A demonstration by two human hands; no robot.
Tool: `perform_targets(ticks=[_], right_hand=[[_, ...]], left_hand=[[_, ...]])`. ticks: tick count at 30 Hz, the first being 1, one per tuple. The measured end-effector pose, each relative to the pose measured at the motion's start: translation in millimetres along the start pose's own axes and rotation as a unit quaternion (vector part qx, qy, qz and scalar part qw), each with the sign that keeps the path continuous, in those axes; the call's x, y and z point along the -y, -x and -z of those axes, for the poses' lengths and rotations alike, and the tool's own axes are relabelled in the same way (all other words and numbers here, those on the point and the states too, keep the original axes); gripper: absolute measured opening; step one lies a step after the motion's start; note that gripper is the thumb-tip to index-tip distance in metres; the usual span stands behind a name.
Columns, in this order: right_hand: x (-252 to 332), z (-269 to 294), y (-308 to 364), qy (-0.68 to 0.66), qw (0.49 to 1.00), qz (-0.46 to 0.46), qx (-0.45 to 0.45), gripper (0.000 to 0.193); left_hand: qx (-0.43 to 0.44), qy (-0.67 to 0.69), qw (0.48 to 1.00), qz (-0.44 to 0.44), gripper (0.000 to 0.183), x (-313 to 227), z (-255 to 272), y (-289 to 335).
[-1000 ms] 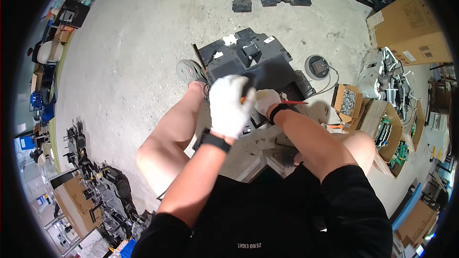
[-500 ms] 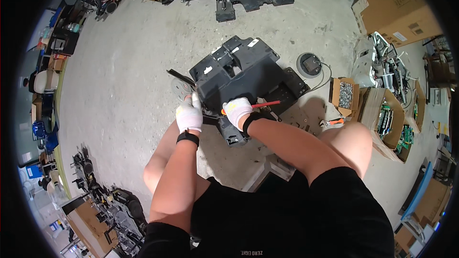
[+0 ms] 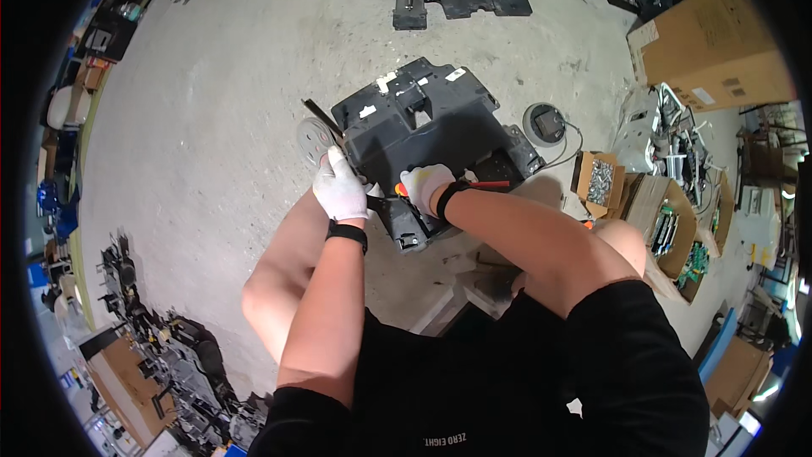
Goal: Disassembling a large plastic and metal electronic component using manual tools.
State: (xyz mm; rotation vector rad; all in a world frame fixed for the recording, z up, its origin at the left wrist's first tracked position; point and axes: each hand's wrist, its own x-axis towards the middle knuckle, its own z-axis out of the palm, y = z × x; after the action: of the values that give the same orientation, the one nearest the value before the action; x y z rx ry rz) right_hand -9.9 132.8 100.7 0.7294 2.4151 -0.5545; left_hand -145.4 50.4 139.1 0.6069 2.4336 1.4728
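1. Black panel point(image 3: 436, 137): flat on the concrete floor point(image 3: 211, 101), just ahead of both hands. Long edges run slantwise, left end nearer the person. Stiff plastic by its look, stepped, notched at the rim, with pale label scraps.
2. Right hand point(image 3: 425, 186): over the panel's near side, farther in than the other. Fingers closed round a red tool point(image 3: 495, 184), its slim straight shaft pointing right, roughly level; a rounded orange end shows by the fingers.
3. Left hand point(image 3: 341, 190): at the panel's near left edge, apart from the right. Glove fabric white; cannot tell whether the fingers grip.
4. Left of panel: grey shoe point(image 3: 314, 137), perforated.
5. Right of panel: round grey disc point(image 3: 544, 124) with thin cable; beyond, small carton point(image 3: 584, 176) of shiny metal bits.
6. Far side of panel, well apart: more dark plastic parts point(image 3: 474, 2).
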Motion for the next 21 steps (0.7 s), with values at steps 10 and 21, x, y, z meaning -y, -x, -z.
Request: perform_targets(ticks=[10,21], right_hand=[[-1,19,-3,0.101,0.985,-0.001,0.139,0.034],[-42,12,3,0.123,0.983,0.122,0.054,0.02]], left_hand=[[0.117,0.154,0.98,-0.058,0.043,-20,-18,49],[0.181,0.139,0.972,-0.046,0.046,-33,-22,55]])
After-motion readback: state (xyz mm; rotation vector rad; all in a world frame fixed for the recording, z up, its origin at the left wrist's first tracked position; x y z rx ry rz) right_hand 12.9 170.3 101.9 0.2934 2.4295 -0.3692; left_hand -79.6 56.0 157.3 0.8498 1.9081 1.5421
